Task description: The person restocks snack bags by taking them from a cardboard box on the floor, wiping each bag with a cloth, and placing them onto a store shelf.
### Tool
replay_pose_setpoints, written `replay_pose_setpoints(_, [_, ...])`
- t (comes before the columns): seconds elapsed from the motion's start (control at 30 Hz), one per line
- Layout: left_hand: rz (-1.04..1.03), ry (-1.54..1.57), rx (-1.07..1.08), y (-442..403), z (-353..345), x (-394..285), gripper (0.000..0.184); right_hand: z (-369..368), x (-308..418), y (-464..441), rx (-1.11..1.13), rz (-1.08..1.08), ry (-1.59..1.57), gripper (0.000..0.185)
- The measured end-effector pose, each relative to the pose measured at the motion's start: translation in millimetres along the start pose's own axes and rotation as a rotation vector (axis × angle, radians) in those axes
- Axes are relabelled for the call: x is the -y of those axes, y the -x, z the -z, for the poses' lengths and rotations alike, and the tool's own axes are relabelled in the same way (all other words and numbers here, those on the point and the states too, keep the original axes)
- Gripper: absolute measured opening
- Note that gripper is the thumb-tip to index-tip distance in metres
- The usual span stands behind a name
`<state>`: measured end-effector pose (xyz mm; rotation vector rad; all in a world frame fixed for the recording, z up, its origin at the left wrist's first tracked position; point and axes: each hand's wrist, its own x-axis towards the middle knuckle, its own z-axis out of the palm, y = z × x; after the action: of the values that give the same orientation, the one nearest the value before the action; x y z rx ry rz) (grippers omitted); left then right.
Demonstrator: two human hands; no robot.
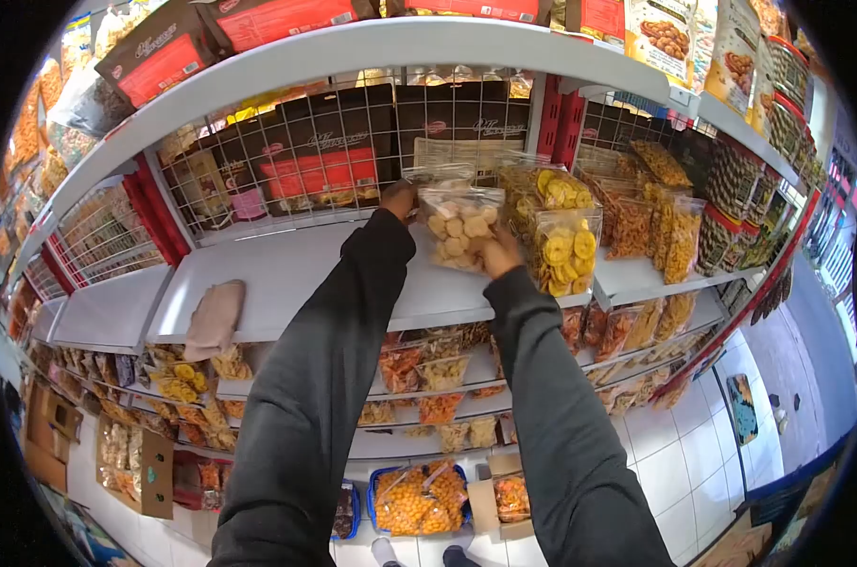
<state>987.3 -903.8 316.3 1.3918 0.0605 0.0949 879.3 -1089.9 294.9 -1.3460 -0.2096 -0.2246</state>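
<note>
A clear bag of pale round snacks [459, 227] stands on the white shelf [353, 274], left of the bags of yellow chips [567, 250]. My right hand [500, 253] is closed on its lower right side. My left hand [399, 199] is at the upper left of the same bag, near another clear bag behind it; its fingers are mostly hidden, and I cannot make out what they hold. Both arms reach forward in dark sleeves.
A beige cloth [216, 319] hangs over the shelf's front edge at the left. Wire mesh [324, 151] backs the shelf. Bags of orange snacks [629, 227] stand at the right. On the floor sits a blue basket [372, 515] of orange snack bags.
</note>
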Motion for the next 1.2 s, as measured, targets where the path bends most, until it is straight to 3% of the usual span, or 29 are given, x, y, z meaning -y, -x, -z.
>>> replay_pose_setpoints(0.1, [-0.068, 0.275, 0.152, -28.9, -4.8, 18.6, 0.019, -6.9, -16.0, -35.6, -0.042, -0.071, 0.038, 0.039])
replay_pose_setpoints(0.2, [-0.011, 0.364, 0.164, -46.1, -7.2, 27.5, 0.024, 0.0, -40.8, -77.5, -0.057, -0.008, 0.12, 0.032])
replay_pose_setpoints(0.3, [-0.051, 0.418, 0.119, -62.1, -16.7, 32.3, 0.029, -5.2, -53.1, -106.4, -0.261, -0.137, -0.017, 0.027])
replay_pose_setpoints(0.5, [-0.189, 0.777, 0.148, -85.4, -32.0, 57.1, 0.047, -4.3, -84.6, -136.4, -0.331, 0.092, 0.443, 0.049])
replay_pose_setpoints(0.6, [0.02, 0.246, -0.056, -40.3, -32.1, 23.2, 0.078, -5.7, -82.5, -134.1, -0.327, 0.115, 0.494, 0.051])
replay_pose_setpoints(0.7, [-0.05, 0.048, 0.059, -14.5, -32.3, 7.3, 0.104, -6.5, -73.8, -124.9, -0.308, 0.049, 0.524, 0.053])
replay_pose_setpoints(1.0, [-0.179, -0.059, 0.146, -18.9, -46.6, 17.9, 0.105, -14.9, -30.0, -77.9, -0.262, 0.04, 0.717, 0.061])
replay_pose_setpoints(1.1, [-0.146, -0.123, 0.14, -26.7, -46.5, 16.9, 0.116, -16.8, -22.3, -64.7, -0.203, 0.014, 0.829, 0.066])
replay_pose_setpoints(1.2, [-0.117, 0.118, 0.173, 4.1, -60.9, 10.4, 0.121, -14.8, -27.2, -66.6, -0.153, 0.021, 0.884, 0.075])
